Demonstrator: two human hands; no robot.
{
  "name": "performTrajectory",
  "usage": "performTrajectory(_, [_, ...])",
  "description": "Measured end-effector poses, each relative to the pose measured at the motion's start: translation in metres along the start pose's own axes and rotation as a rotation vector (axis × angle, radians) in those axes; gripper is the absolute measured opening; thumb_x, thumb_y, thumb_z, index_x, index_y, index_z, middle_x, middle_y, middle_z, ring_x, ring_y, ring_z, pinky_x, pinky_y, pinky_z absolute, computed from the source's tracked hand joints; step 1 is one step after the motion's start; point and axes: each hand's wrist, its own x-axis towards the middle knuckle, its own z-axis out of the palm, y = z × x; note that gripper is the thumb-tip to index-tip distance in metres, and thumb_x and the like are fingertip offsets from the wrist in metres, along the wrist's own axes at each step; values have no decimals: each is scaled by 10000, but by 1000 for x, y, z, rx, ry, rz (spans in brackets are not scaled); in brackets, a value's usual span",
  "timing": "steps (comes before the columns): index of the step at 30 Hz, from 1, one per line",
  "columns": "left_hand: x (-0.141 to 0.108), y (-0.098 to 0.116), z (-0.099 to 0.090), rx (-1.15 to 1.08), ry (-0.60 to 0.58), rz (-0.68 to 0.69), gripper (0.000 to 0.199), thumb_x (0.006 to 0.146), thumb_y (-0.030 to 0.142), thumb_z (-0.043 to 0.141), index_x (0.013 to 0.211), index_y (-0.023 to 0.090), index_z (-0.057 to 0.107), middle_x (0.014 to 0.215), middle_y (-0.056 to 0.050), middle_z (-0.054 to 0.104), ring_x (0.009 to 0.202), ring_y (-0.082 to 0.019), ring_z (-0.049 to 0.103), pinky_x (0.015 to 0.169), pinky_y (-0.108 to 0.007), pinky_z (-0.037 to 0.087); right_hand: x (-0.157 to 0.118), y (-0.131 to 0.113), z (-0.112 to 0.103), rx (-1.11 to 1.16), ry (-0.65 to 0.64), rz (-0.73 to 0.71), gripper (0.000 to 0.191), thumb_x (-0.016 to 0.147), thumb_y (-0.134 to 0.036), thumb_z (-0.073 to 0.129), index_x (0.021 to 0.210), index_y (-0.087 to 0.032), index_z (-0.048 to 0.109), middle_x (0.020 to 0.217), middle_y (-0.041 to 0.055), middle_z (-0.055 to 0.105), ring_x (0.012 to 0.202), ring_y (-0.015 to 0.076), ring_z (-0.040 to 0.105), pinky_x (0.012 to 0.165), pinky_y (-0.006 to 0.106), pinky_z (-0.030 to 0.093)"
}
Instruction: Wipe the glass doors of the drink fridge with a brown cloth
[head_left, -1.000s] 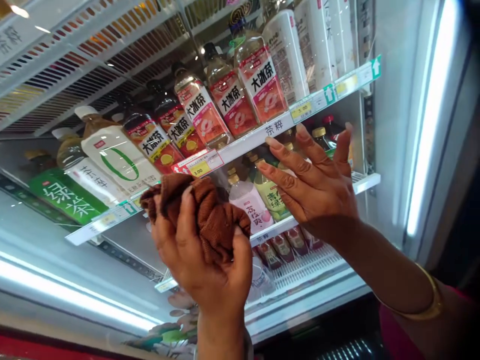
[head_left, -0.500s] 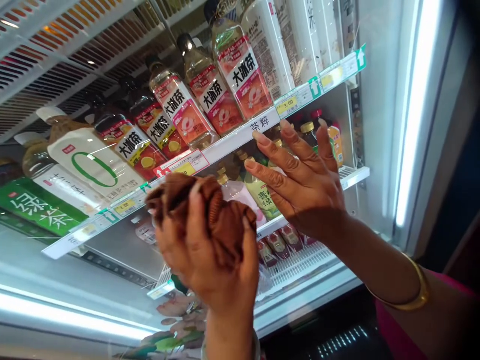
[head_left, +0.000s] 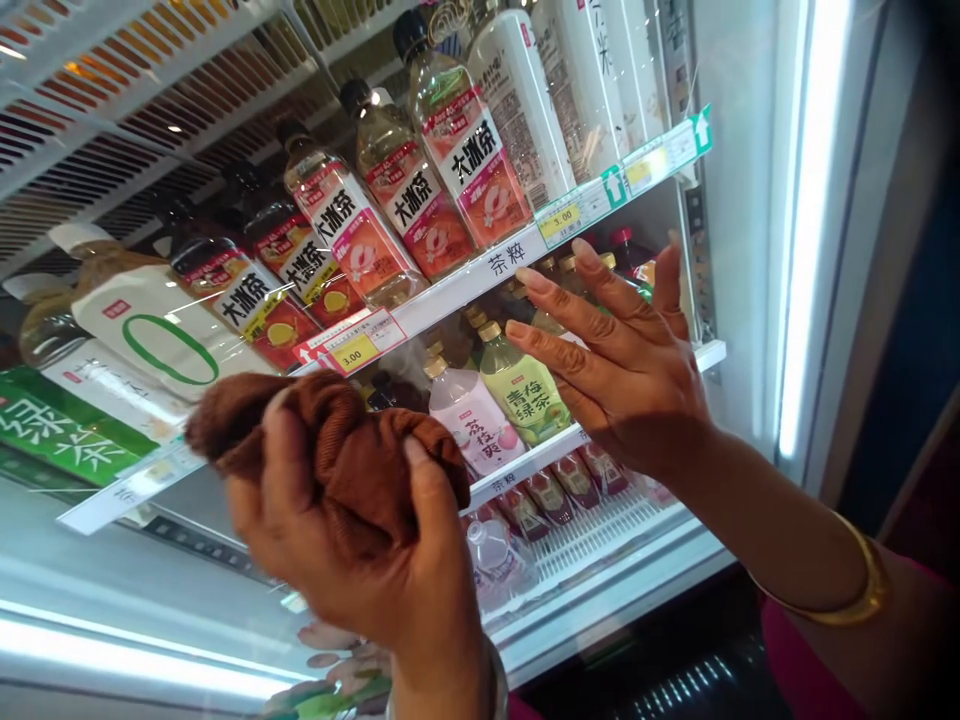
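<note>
A bunched brown cloth (head_left: 375,470) is gripped in my left hand (head_left: 375,580), with fingers curled round it and the thumb on its right side. The cloth hides part of the shelf edge behind it. My right hand (head_left: 622,370) is open, its fingers spread, in front of the lower shelf's bottles. Faint reflections show a glass pane (head_left: 742,210) between me and the shelves. Whether the right palm presses on it, I cannot tell. A gold bangle (head_left: 862,590) circles the right forearm.
Behind the glass, a tilted upper shelf edge (head_left: 442,285) carries price tags and several tea bottles (head_left: 476,150). Below stand a pink-labelled bottle (head_left: 476,420) and a green-labelled bottle (head_left: 525,390). A bright light strip (head_left: 814,230) runs along the right side.
My left hand has moved left with the cloth, uncovering the pink-labelled bottle. My right hand stays spread and has shifted only slightly in view. The shelves have slid slightly left in view.
</note>
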Motion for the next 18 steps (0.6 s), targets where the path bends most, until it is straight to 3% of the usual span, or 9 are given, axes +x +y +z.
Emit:
performTrajectory(4, [4,30,30,-9,-12,13,742,906,566,786,1554,291,553,1671,-126,484,1645,-426,280,1336,-649,276,-3,2,1,-17,15,43,544,1047,-201,527,1538,-431,493,1615,-110,517,1610,209,358,1388,660,60])
performTrajectory(7, [-1,48,49,-3,32,41,681,952,401,761,1577,286,515,1639,-121,525,1628,-392,338,1330,-622,313,-2,8,-2,6,30,-5,542,1071,-239,492,1589,-393,448,1617,-81,521,1612,201,353,1404,602,13])
performTrajectory(10, [-5,45,44,28,148,14,704,962,239,712,1615,287,453,1607,-107,556,1603,-346,395,1326,-595,337,1,16,-7,8,21,-38,573,1061,-234,518,1602,-402,433,1610,-72,537,1609,207,359,1401,588,-30])
performTrajectory(15, [-4,25,21,140,323,-250,919,854,301,826,1664,286,392,1695,-102,436,1636,-382,279,1372,-629,166,2,28,-12,-8,54,0,593,1053,-200,514,1586,-451,443,1592,-94,561,1594,216,387,1387,637,6])
performTrajectory(18, [-3,37,39,102,261,-140,928,862,319,806,1674,249,363,1713,-132,398,1639,-402,271,1353,-631,230,-1,32,-13,-3,28,5,585,1057,-206,502,1594,-428,437,1622,-85,524,1603,207,372,1391,630,35])
